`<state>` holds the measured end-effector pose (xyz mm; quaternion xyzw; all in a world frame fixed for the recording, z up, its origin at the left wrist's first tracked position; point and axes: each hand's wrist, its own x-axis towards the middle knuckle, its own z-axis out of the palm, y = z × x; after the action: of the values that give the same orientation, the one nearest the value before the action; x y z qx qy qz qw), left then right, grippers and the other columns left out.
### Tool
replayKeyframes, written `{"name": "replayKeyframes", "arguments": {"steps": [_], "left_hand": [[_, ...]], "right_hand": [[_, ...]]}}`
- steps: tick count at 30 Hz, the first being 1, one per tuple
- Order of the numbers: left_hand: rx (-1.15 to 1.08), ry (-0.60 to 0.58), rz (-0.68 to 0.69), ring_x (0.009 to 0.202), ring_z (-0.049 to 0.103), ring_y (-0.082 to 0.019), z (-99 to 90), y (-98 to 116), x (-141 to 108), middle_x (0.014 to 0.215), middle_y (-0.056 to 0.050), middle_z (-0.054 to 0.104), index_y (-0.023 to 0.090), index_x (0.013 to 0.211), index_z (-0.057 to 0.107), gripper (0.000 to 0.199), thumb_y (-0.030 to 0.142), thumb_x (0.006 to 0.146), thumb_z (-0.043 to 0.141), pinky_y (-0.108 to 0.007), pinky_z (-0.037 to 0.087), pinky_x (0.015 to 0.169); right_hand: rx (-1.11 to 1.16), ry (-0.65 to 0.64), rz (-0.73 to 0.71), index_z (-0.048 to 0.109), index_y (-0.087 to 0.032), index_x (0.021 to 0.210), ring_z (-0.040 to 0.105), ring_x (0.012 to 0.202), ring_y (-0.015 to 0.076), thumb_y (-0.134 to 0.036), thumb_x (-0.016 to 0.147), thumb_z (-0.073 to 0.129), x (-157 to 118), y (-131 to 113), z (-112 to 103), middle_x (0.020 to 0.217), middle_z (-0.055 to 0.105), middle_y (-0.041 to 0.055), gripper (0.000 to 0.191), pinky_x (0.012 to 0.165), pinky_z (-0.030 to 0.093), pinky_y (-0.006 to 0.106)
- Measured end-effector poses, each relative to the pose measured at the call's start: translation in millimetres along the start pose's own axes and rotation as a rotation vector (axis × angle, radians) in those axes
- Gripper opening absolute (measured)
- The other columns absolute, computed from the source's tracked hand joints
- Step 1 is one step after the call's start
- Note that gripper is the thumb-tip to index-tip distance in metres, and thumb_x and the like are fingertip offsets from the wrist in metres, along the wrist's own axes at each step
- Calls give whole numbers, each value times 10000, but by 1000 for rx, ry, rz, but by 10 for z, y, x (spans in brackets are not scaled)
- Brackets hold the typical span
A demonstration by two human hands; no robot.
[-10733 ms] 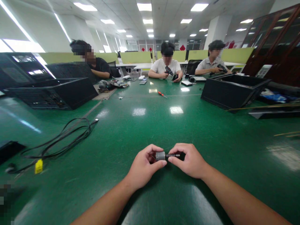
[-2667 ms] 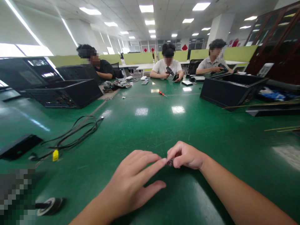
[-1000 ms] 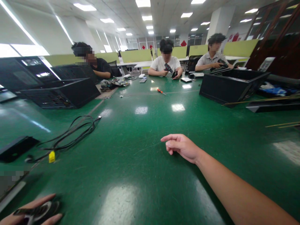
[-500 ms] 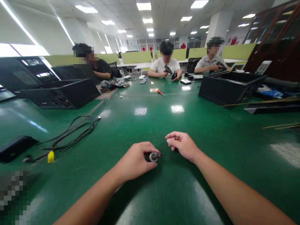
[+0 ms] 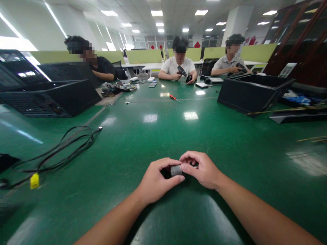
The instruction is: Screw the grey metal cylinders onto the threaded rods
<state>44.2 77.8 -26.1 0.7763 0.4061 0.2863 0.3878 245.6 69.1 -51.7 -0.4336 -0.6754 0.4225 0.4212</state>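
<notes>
Above the near part of the green table [image 5: 158, 139], my left hand [image 5: 157, 180] is wrapped round a dark grey cylindrical tool part [image 5: 176, 170], its thumb below and fingers above. My right hand [image 5: 204, 170] is closed at the right end of the same part, thumb and fingers pinched round its narrow metal tip [image 5: 196, 166]. Both hands nearly touch at the fingertips. The rest of the tool is hidden inside my left hand.
Black cables with a yellow tag [image 5: 34, 181] lie at left. Open black cases stand at left [image 5: 76, 98] and right [image 5: 245, 93]. A red screwdriver [image 5: 173, 98] lies farther off. Three people sit across the table, two holding drills [image 5: 182, 71].
My right hand has moved left and closed on the tool's tip. The tool in my left hand has turned to point right. The view has shifted slightly to the right.
</notes>
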Motion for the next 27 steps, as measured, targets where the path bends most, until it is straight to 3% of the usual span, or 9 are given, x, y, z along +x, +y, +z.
{"name": "replayKeyframes", "arguments": {"steps": [6,10,13,27], "left_hand": [[-97,66,-46,847,667,-221,10,-32,6,916,-63,740,187,1007,742,316,348,739,782,-316,504,755],[-161,68,-122,813,672,-215,27,-38,8,900,-59,745,173,997,732,341,301,690,808,-319,522,751],[-240,61,-165,763,667,-198,36,-54,18,848,-46,736,164,991,724,352,273,669,817,-314,527,731],[-410,55,-219,782,674,-181,24,-93,27,858,-38,742,142,996,705,415,212,618,861,-311,524,773]], "right_hand": [[-31,-19,-25,623,-209,1004,597,782,183,-337,767,764,-47,-51,12,869,653,22,304,721,451,290],[-44,-45,-63,599,-205,920,575,743,164,-163,769,653,-52,-52,-2,812,626,0,166,706,442,277],[-64,-55,-92,593,-202,891,569,717,159,-94,738,585,-52,-55,0,779,616,-8,188,685,436,269],[-93,4,-35,697,-194,900,635,734,192,-178,781,662,-52,-26,26,799,700,26,125,701,465,292]]}}
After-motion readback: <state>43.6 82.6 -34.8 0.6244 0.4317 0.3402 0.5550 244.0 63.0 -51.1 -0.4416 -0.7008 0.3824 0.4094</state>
